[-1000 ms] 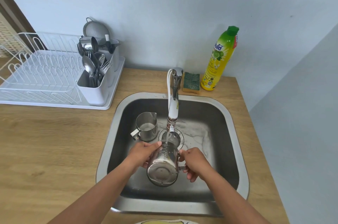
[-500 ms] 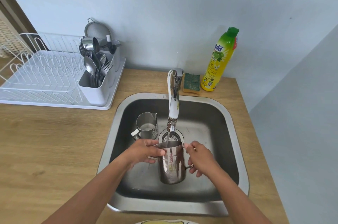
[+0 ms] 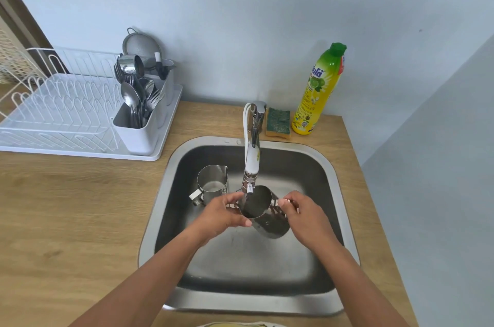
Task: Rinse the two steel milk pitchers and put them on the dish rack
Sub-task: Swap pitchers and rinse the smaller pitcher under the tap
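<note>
Pitcher [image 3: 263,213] gripped by left hand [image 3: 223,213] and right hand [image 3: 304,215]; bottle [image 3: 319,91] label partly reads "ula".

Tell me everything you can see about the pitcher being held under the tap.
The held pitcher looks like polished steel, round, with a handle on its right side. It is tilted, mouth facing up under the faucet, above the sink floor. The left hand grips its left wall; the right hand holds the handle side.
</note>
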The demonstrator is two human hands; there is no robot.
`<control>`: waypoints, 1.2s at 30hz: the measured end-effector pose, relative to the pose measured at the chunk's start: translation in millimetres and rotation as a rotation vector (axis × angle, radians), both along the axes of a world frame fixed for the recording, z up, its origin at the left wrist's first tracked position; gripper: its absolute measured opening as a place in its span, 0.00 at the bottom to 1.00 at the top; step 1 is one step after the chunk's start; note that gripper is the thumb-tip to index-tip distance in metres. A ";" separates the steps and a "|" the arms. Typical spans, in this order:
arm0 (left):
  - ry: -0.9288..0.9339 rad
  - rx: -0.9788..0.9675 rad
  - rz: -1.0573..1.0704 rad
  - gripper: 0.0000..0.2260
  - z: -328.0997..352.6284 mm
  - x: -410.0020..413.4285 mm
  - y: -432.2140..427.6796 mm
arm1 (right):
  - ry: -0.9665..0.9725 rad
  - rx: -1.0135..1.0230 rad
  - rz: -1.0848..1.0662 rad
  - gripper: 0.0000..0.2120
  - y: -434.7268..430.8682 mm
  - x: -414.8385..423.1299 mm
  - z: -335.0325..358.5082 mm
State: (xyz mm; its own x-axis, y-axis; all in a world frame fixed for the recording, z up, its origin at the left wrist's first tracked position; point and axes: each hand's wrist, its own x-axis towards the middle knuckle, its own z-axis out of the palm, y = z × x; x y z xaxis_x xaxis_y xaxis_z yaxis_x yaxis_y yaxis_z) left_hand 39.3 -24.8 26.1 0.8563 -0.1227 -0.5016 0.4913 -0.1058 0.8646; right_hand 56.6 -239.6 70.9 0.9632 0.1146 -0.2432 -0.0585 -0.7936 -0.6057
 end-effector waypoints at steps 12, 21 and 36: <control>-0.397 0.336 0.181 0.34 23.5 -4.7 4.7 | -0.043 0.429 -0.135 0.03 17.6 12.8 -22.0; -0.536 0.580 0.114 0.34 40.1 -13.2 22.7 | 0.131 0.719 -0.192 0.08 38.8 14.8 -30.2; -0.372 0.534 0.088 0.29 37.4 -22.0 39.7 | 0.335 0.636 -0.076 0.09 41.2 -6.0 -27.7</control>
